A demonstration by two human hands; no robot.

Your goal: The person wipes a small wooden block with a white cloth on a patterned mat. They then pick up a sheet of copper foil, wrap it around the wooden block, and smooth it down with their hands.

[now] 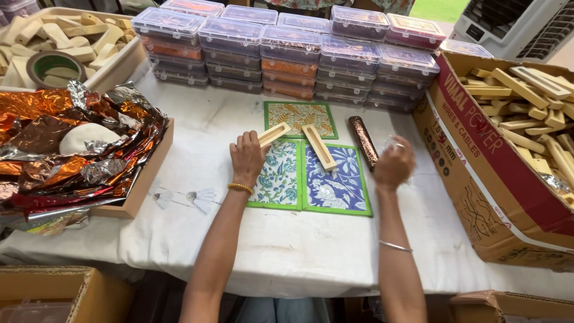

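On white-clothed tabletop (287, 239), nearest: left hand (247, 157), gold bangle at wrist, grip closed around pale wooden trough-shaped holder (273, 134), poking out toward 1 o'clock. Right hand (393, 162) curled into loose fist over something clear and crinkly; grip contents too hidden to tell. Between both hands: three green-bordered floral printed mats (308, 173), second pale wooden holder (318, 147) lying across them. Just at 11 o'clock of right hand: dark glittery foil-wrapped bar (363, 142). Further out at 9 o'clock: tray of crumpled orange and silver foil (72, 143). At 3 o'clock: cardboard box of wooden pieces (514, 119). Farthest, at 12 o'clock: stacked clear lidded plastic boxes (287, 54).
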